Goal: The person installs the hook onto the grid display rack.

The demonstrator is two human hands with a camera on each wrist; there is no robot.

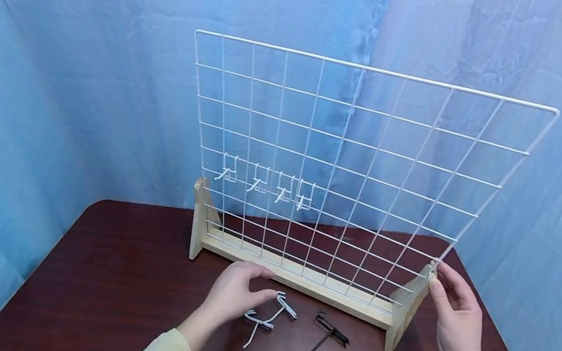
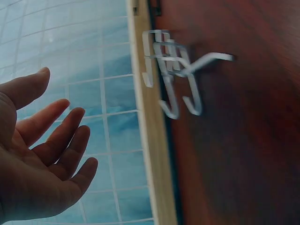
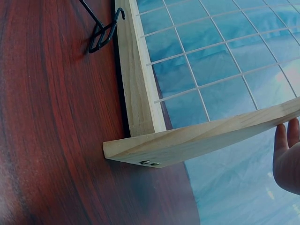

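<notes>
Hooks [image 1: 262,323] are lying near the loosely spread left hand [image 1: 233,292].
Right hand [image 1: 460,323] is pinching the wooden upright [image 1: 406,314].

Right hand [image 3: 287,161] touching wooden panel [image 3: 197,143] (two screws [image 3: 145,162] showing); black hook [image 3: 101,26] on table [image 3: 56,117].

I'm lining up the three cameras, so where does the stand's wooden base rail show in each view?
Head: the wooden base rail crosses just below centre, sloping down rightward.
Left wrist: a near-upright strip through the middle, top to bottom.
Right wrist: left of centre, from the top edge down to the wooden end piece.
Shared landmark: the white wire grid, above, left and right of it respectively.
</notes>
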